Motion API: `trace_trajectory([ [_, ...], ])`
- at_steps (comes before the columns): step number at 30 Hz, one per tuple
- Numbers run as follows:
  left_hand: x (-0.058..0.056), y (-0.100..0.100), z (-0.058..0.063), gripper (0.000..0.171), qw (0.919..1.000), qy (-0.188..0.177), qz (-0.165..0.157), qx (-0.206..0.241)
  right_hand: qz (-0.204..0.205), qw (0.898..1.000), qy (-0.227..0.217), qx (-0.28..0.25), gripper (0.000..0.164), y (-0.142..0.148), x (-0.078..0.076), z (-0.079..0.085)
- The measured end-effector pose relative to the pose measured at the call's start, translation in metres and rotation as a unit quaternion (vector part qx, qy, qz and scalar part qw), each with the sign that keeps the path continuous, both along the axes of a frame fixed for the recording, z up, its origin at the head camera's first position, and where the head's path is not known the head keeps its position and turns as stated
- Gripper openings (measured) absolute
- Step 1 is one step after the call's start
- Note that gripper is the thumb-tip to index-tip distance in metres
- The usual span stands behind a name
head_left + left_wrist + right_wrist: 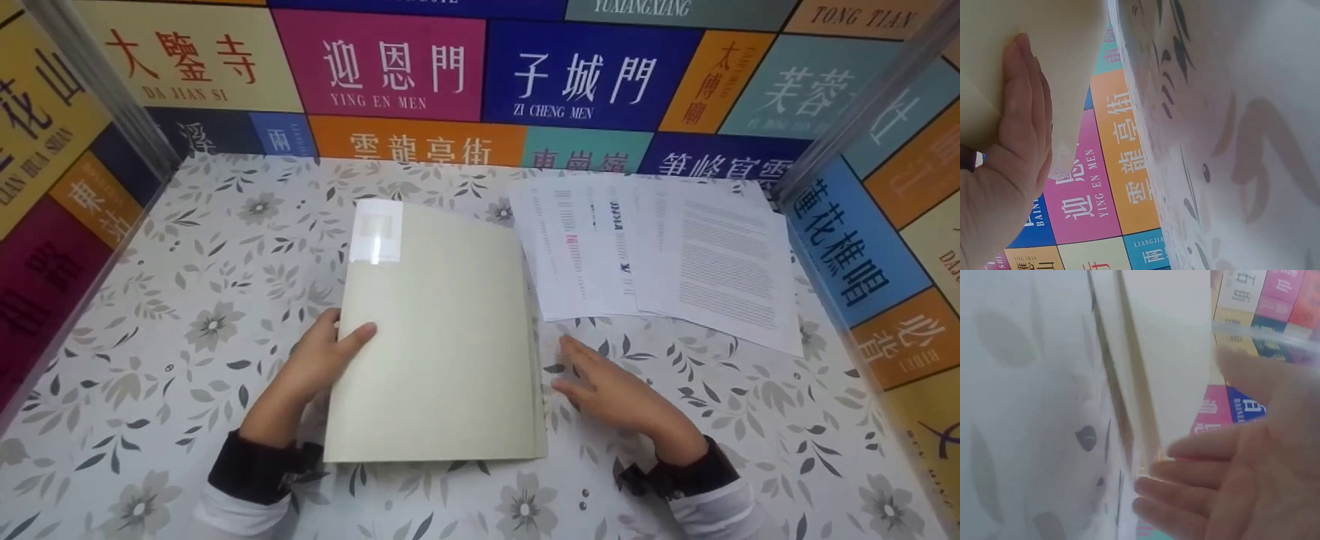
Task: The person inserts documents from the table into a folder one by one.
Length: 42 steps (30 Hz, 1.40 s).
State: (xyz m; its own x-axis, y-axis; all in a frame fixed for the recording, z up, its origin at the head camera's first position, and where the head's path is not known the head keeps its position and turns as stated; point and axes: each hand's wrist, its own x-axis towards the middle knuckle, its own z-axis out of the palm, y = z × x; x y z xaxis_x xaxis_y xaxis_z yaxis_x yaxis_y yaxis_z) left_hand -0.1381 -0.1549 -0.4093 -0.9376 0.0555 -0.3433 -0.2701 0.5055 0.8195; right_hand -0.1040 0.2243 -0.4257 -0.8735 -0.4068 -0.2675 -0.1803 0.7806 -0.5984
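A cream file folder (439, 337) with a white label (376, 231) at its upper left corner is in the middle of the head view, above the flowered table covering. My left hand (321, 360) holds its left edge, thumb on the front cover and the other fingers behind it. In the left wrist view those fingers (1023, 93) lie along the back cover. Just off the folder's right edge is my right hand (615, 391), its fingers extended and nothing in it. The right wrist view shows the fingers (1185, 489) close by the folder's layered edges (1134, 371).
Several printed sheets of paper (720, 262) lie overlapping at the back right of the flowered table (165, 390). Colourful panels (390, 64) with large characters stand along the back and both sides, with clear corner strips between them.
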Motion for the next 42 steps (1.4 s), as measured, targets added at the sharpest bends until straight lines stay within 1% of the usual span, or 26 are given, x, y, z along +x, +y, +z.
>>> trace_trajectory([
  [2, 0.001, 0.003, 0.001, 0.072, 1.0000, 0.008, 0.002, 0.004, -0.036, 0.997, -0.016, -0.060, 0.073, 0.004, -0.003, -0.001],
  [4, 0.002, 0.006, 0.003, 0.072, 0.9999, 0.014, 0.000, 0.008, -0.058, 0.991, -0.035, -0.118, 0.072, 0.007, -0.006, -0.002],
  [6, 0.003, 0.011, 0.004, 0.071, 0.9997, 0.021, 0.000, 0.013, -0.073, 0.981, -0.060, -0.172, 0.073, 0.009, -0.008, -0.003],
  [8, 0.004, 0.016, 0.005, 0.069, 0.9995, 0.025, 0.001, 0.019, -0.086, 0.970, -0.083, -0.211, 0.075, 0.011, -0.011, -0.004],
  [10, 0.004, 0.021, 0.006, 0.067, 0.9992, 0.026, 0.002, 0.030, -0.102, 0.959, -0.103, -0.245, 0.076, 0.014, -0.013, -0.004],
  [12, 0.005, 0.026, 0.006, 0.066, 0.9988, 0.027, 0.003, 0.042, -0.118, 0.944, -0.123, -0.283, 0.078, 0.016, -0.016, -0.005],
  [15, 0.006, 0.033, 0.005, 0.063, 0.9974, 0.030, 0.000, 0.066, -0.141, 0.926, -0.148, -0.317, 0.081, 0.021, -0.020, -0.008],
  [16, 0.006, 0.036, 0.004, 0.062, 0.9969, 0.033, -0.001, 0.072, -0.142, 0.922, -0.155, -0.325, 0.081, 0.023, -0.021, -0.009],
  [18, 0.007, 0.042, 0.003, 0.060, 0.9957, 0.038, -0.009, 0.084, -0.139, 0.918, -0.164, -0.332, 0.078, 0.026, -0.022, -0.011],
  [21, 0.010, 0.052, 0.001, 0.058, 0.9950, 0.044, -0.020, 0.088, -0.132, 0.920, -0.164, -0.330, 0.068, 0.031, -0.023, -0.012],
  [24, 0.014, 0.061, -0.003, 0.056, 0.9960, 0.046, -0.031, 0.070, -0.148, 0.926, -0.145, -0.316, 0.055, 0.036, -0.023, -0.013],
  [27, 0.019, 0.068, -0.007, 0.057, 0.9977, 0.042, -0.045, 0.027, -0.164, 0.935, -0.125, -0.289, 0.046, 0.041, -0.021, -0.015],
  [29, 0.022, 0.071, -0.009, 0.059, 0.9979, 0.039, -0.052, 0.001, -0.167, 0.943, -0.112, -0.266, 0.043, 0.043, -0.018, -0.017],
  [31, 0.024, 0.075, -0.011, 0.062, 0.9972, 0.038, -0.062, -0.015, -0.167, 0.951, -0.103, -0.241, 0.042, 0.045, -0.014, -0.019],
  [33, 0.026, 0.078, -0.013, 0.066, 0.9961, 0.042, -0.075, -0.017, -0.169, 0.956, -0.097, -0.220, 0.042, 0.049, -0.010, -0.020],
  [35, 0.029, 0.082, -0.015, 0.070, 0.9941, 0.048, -0.095, -0.021, -0.173, 0.961, -0.086, -0.196, 0.041, 0.053, -0.006, -0.022],
  [38, 0.036, 0.085, -0.018, 0.074, 0.9891, 0.054, -0.133, -0.031, -0.181, 0.965, -0.074, -0.174, 0.039, 0.059, -0.002, -0.024],
  [40, 0.040, 0.087, -0.020, 0.074, 0.9852, 0.052, -0.158, -0.041, -0.181, 0.967, -0.070, -0.164, 0.039, 0.063, -0.001, -0.026],
  [42, 0.044, 0.088, -0.021, 0.073, 0.9821, 0.045, -0.176, -0.048, -0.181, 0.969, -0.066, -0.153, 0.038, 0.065, -0.001, -0.028],
])
